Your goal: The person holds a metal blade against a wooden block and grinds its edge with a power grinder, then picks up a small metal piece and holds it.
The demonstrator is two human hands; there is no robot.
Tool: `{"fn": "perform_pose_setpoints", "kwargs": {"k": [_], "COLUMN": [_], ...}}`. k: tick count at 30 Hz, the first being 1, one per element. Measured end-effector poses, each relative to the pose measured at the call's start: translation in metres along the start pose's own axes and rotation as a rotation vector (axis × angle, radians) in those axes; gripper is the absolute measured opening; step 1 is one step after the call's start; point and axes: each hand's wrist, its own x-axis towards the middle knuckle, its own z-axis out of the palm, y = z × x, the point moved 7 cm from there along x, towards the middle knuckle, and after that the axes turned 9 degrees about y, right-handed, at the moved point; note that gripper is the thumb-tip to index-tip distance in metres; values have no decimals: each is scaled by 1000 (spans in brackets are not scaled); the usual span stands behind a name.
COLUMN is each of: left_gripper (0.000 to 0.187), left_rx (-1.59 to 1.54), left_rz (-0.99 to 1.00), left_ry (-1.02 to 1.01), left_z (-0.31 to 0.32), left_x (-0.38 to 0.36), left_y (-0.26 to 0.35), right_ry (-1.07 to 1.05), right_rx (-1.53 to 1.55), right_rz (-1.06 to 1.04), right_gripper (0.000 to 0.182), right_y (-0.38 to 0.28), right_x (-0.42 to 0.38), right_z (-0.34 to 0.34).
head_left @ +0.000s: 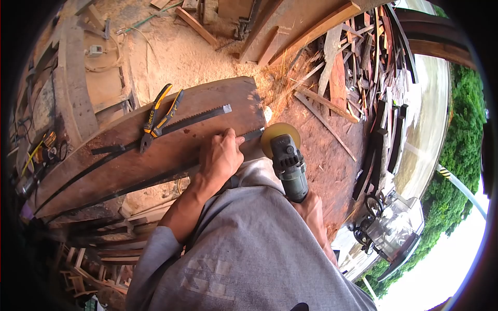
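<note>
My right hand [311, 206] grips the body of an angle grinder [290, 168]. The yellowish disc [280, 139] of the grinder is at the right end of a wooden board [207, 96], by the end of a dark metal strip. Orange sparks [290, 78] fly up from there. My left hand [223, 151], fingers curled, presses that strip to the board; its fingertips are partly hidden. Beside it lies a toothed saw blade [194, 120], with a pale piece [226, 108] at its end. Diagonal cutting pliers [155, 119] with yellow-black handles rest open across the blade.
Scrap wood strips [358, 62] are heaped at the upper right. Sawdust [171, 52] covers the ground beyond the board. A parked motorcycle [386, 228] stands at the lower right. A power tool [39, 160] lies at the far left, and planks [311, 33] lean at the top.
</note>
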Motion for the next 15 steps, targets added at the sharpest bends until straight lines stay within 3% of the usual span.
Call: {"fn": "perform_pose_setpoints", "kwargs": {"k": [15], "left_gripper": [19], "left_rx": [-7], "left_rz": [9], "left_ry": [30], "left_z": [2], "left_x": [0], "left_y": [-2], "right_ry": [20], "right_rx": [-24], "right_rz": [-20], "right_gripper": [50], "right_y": [6], "right_x": [2], "right_z": [1]}}
